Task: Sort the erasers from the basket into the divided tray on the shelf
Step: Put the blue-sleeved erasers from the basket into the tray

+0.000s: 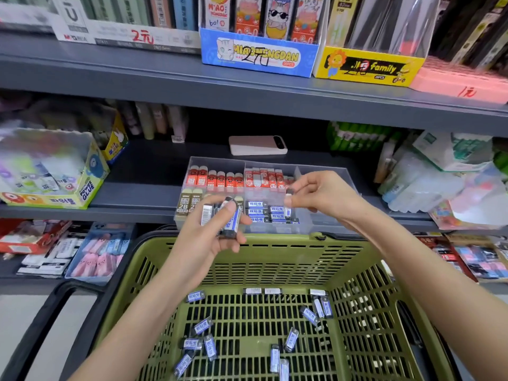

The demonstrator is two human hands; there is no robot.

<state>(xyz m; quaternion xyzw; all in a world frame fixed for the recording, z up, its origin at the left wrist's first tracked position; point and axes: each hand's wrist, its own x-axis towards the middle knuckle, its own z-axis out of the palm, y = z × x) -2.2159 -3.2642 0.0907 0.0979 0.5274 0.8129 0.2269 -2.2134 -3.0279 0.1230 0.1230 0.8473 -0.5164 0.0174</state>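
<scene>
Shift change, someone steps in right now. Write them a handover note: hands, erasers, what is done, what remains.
Left hand grips a bunch of blue-label erasers.
Right hand pinches one eraser over the divided tray.
Done: stacked erasers lie in the tray's front middle compartment.
Left: the held ones, plus many loose erasers on the basket floor.

A stationery shop. Grey metal shelves [165, 78] hold retail display cartons with prices handwritten in marker: a blue cat-printed carton [258, 57], a yellow carton [365, 67]. A Power Glue box [85, 189] and a clear divided tray [214, 163] of wrapped erasers [220, 180] stand lower, above a green shopping basket [275, 259].
</scene>
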